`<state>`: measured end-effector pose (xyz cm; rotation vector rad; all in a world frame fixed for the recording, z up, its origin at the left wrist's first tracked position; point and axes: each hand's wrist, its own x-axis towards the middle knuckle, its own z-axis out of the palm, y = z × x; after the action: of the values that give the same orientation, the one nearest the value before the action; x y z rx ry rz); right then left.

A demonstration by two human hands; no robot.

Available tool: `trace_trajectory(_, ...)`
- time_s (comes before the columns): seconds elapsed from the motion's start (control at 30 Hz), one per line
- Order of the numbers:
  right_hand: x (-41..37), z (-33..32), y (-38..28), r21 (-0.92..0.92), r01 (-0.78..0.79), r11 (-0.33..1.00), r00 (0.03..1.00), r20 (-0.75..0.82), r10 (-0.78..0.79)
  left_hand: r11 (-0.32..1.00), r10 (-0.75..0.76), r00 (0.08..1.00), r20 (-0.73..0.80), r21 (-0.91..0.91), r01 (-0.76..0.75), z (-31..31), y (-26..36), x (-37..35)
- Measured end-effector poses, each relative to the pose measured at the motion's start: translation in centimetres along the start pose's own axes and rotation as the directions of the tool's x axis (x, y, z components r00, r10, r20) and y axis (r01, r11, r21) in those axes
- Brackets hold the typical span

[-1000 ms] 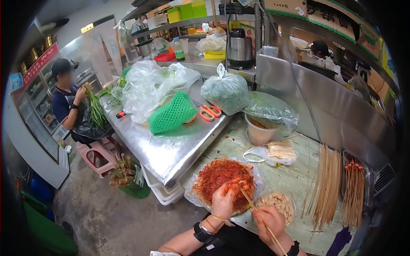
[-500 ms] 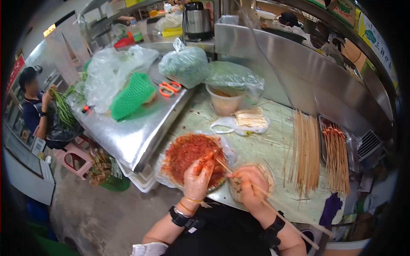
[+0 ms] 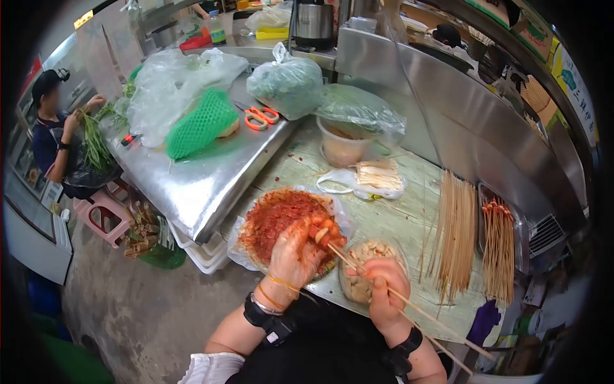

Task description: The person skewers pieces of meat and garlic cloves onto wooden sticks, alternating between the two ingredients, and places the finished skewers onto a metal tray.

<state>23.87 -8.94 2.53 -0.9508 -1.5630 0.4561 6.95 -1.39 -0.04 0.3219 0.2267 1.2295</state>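
Note:
My left hand [image 3: 295, 255], its fingers smeared red, is closed around red-coated meat [image 3: 323, 238] with a pale slice showing among it. Two long wooden skewers [image 3: 416, 307] are gripped in my right hand [image 3: 385, 291], and their tips meet the meat at my left fingertips. Under and behind the left hand sits a bowl of red, sauce-covered meat [image 3: 275, 217], with clear plastic around its rim. A clear tub of pale pieces [image 3: 359, 285] stands just beside the right hand, which partly covers it.
Bare skewers [image 3: 451, 237] lie in a row at right, beside a metal tray [image 3: 523, 240] with filled skewers [image 3: 497, 249]. Behind are a plastic bucket [image 3: 342, 144], bagged greens [image 3: 284, 89] and orange-handled scissors [image 3: 261, 118] on a steel surface. At far left a person [image 3: 54, 134] handles green stalks.
My left hand has turned, bringing the red meat and pale slice into sight at the skewer tips. The right hand has shifted slightly down, showing more of the tub. The camera view has shifted a little.

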Motion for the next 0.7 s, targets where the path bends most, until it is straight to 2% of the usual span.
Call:
trace_trajectory(0.03,0.3,0.1,0.0,-0.133,0.09,0.987,0.995,0.046,-0.085,0.999,0.003,0.999,0.039,-0.049,-0.001,-0.6,-0.4,-0.1)
trace_trajectory(0.1,0.3,0.5,0.1,-0.133,0.176,0.975,0.982,0.091,-0.165,0.994,-0.042,0.998,0.046,-0.095,0.047,-1.0,-0.3,-0.5)
trace_trajectory(0.17,0.0,0.8,0.6,-0.085,0.215,0.973,0.969,0.145,-0.201,0.997,-0.016,0.996,-0.087,-0.07,0.01,-1.2,-0.1,-1.2)
trace_trajectory(0.2,0.1,1.3,0.2,-0.064,0.243,0.968,0.963,0.138,-0.233,0.997,0.005,0.995,-0.095,-0.075,-0.012,-1.5,-0.2,-1.2)
trace_trajectory(0.3,0.5,2.0,-0.3,-0.09,0.189,0.978,0.966,0.194,-0.169,0.997,0.036,0.99,-0.135,-0.059,-0.044,-2.2,-0.2,-1.2)
trace_trajectory(0.37,0.6,2.1,-0.3,-0.071,0.236,0.969,0.954,0.205,-0.218,0.993,-0.014,0.992,-0.125,-0.117,-0.001,-2.4,-0.2,-1.4)
trace_trajectory(0.5,0.7,2.1,-0.2,-0.075,0.227,0.971,0.951,0.23,-0.205,0.974,-0.103,0.983,-0.151,-0.214,0.069,-2.6,0.1,-1.7)
trace_trajectory(0.7,0.8,2.1,0.4,-0.078,0.189,0.979,0.955,0.245,-0.164,0.966,-0.107,0.991,-0.081,-0.245,0.084,-3.7,-0.1,-1.4)
